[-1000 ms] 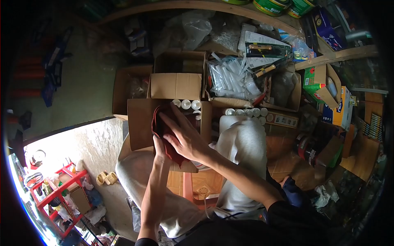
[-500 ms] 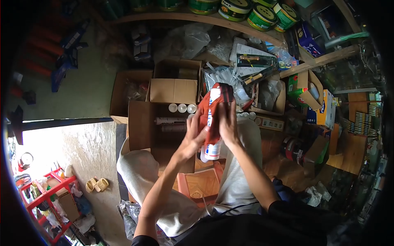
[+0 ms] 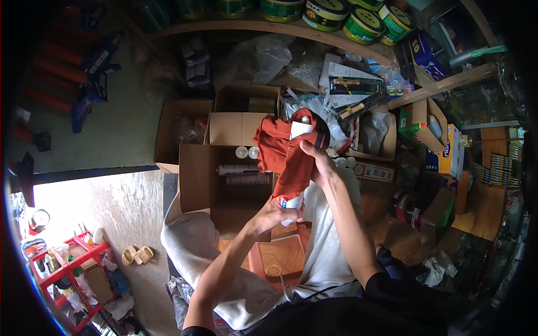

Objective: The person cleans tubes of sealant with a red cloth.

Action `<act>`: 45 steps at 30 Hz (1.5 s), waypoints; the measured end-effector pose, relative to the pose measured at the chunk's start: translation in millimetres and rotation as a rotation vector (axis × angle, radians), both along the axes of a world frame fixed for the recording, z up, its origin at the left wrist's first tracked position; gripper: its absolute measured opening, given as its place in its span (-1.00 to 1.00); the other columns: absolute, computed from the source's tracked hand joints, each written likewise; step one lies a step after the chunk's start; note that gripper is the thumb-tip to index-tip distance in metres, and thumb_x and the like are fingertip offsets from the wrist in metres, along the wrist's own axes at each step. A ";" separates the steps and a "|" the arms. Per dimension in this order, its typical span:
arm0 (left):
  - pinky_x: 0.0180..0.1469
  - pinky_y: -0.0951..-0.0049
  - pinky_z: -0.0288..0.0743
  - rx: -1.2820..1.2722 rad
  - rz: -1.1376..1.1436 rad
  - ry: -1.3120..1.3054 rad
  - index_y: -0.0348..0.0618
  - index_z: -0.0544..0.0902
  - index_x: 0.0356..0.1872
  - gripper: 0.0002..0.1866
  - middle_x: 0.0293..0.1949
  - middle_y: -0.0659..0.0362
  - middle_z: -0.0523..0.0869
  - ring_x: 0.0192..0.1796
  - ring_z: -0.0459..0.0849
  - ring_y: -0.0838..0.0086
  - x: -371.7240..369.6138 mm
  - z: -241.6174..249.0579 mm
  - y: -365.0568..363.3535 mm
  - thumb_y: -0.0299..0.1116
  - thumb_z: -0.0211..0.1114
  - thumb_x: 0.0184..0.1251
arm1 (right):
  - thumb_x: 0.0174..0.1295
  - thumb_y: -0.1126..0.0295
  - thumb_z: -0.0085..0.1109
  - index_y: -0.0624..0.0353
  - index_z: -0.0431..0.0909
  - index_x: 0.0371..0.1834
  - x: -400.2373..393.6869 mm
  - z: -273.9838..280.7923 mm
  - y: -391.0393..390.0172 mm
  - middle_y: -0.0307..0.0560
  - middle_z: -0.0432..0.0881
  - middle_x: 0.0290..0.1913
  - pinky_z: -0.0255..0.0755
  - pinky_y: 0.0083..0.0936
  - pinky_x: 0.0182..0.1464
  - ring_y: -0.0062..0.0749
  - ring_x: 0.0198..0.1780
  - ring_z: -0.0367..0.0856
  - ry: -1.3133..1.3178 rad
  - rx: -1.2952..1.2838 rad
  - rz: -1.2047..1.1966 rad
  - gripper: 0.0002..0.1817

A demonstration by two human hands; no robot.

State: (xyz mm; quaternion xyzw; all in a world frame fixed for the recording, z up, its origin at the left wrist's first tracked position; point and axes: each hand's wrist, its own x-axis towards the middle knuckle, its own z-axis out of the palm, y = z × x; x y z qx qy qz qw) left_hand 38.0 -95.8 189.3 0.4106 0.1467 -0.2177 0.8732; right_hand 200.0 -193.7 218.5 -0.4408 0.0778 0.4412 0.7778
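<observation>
A white sealant cartridge (image 3: pixel 301 130) stands tilted in front of me, partly covered by a rust-red cloth (image 3: pixel 290 161) with a dark striped edge. My left hand (image 3: pixel 273 215) is closed around the cartridge's lower end. My right hand (image 3: pixel 323 167) presses the cloth against its upper right side, thumb on top. Loose folds of cloth hang out to the left. Behind, an open cardboard box (image 3: pixel 195 175) holds more cartridges (image 3: pixel 245 170) lying on their sides, one marked APOLLO. Several white round ends (image 3: pixel 241 152) show along the box's far side.
Green paint tubs (image 3: pixel 364 26) line the shelf above. Further cartons (image 3: pixel 240 129) and plastic bags (image 3: pixel 273 59) lie beyond the box. A red stool (image 3: pixel 255 260) sits between my knees. To the left are a red rack (image 3: pixel 53 280) and yellow sandals (image 3: pixel 137 255).
My left hand has slid down from the cloth to the cartridge's lower end. The cloth has loosened and spread to the left, uncovering part of the top. My right hand stays on the cloth.
</observation>
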 end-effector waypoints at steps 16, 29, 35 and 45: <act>-0.42 0.41 0.46 -0.588 -0.048 0.099 -0.24 0.48 -0.25 -0.62 -0.55 0.21 0.54 -0.62 0.52 0.49 -13.2 -5.2 9.4 -0.48 0.38 -0.17 | 0.29 -0.34 0.00 0.13 0.47 -0.05 -0.5 -2.7 33.6 -0.03 0.58 -0.21 0.64 -0.18 0.00 -0.21 -0.08 0.69 0.164 0.449 -0.051 -0.33; -0.31 0.48 0.50 0.403 0.194 0.021 -0.20 0.61 -0.35 -0.79 -0.44 0.25 0.68 -0.43 0.59 0.58 -20.9 -15.3 29.0 -0.43 0.44 -0.01 | 0.42 -0.20 -0.03 0.00 0.57 0.04 -19.0 -24.0 60.9 -0.24 0.67 -0.15 0.53 -0.30 -0.03 -0.40 -0.05 0.62 0.216 0.530 0.038 -0.49; -0.33 0.45 0.49 0.809 0.270 0.121 -0.36 0.59 -0.37 -0.77 -0.49 0.18 0.67 -0.46 0.56 0.59 -8.2 17.9 36.7 -0.41 0.40 0.02 | 0.14 0.20 0.45 0.13 0.43 0.16 -22.2 -22.6 68.2 -0.11 0.55 0.05 0.46 -0.38 0.14 -0.40 0.05 0.54 -0.674 -0.014 0.007 -0.43; -0.60 0.46 0.28 -0.844 -0.114 0.003 -0.21 0.45 -0.36 -0.67 -0.59 0.20 0.44 -0.63 0.38 0.52 -25.2 5.9 11.9 -0.46 0.39 -0.19 | 0.14 -0.34 0.16 0.11 0.35 -0.15 -18.1 -24.8 56.2 -0.22 0.42 -0.39 0.40 -0.41 -0.29 -0.42 -0.41 0.43 0.375 0.823 0.270 -0.32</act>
